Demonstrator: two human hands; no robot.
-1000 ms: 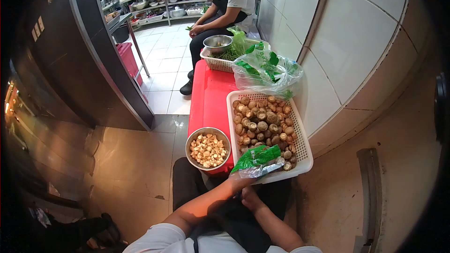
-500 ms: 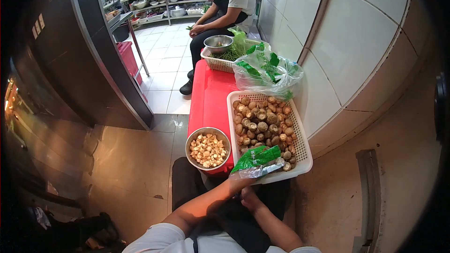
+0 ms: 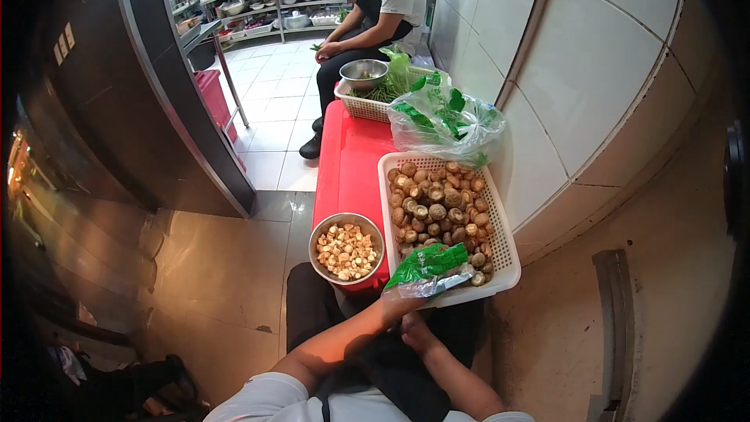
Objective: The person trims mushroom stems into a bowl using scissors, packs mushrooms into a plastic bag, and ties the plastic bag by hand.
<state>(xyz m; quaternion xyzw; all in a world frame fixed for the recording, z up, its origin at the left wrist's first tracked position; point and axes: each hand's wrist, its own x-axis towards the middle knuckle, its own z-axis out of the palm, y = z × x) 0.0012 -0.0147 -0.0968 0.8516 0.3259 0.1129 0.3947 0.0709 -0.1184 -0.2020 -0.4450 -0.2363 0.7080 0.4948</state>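
My left hand [image 3: 402, 309] is at the near rim of a white perforated basket [image 3: 509, 262], right by a green and silver plastic bag [image 3: 428, 266]. Its fingers are hidden, so I cannot see whether it grips the bag. Just below, over my lap, my right hand [image 3: 418, 331] is curled closed; what it holds, if anything, is not visible. Brown shiitake mushrooms [image 3: 437, 211] fill the basket, and the bag lies over the nearest of them. To the left, a round metal bowl [image 3: 312, 254] contains pale cut mushroom pieces [image 3: 346, 252].
Bowl and basket rest on a red surface [image 3: 351, 164]. Behind are a clear bag of greens [image 3: 449, 121] and a basket of green stalks [image 3: 359, 105] with a metal bowl [image 3: 364, 73] on top. A seated person [image 3: 383, 16] is beyond. A tiled wall [image 3: 578, 70] borders the right.
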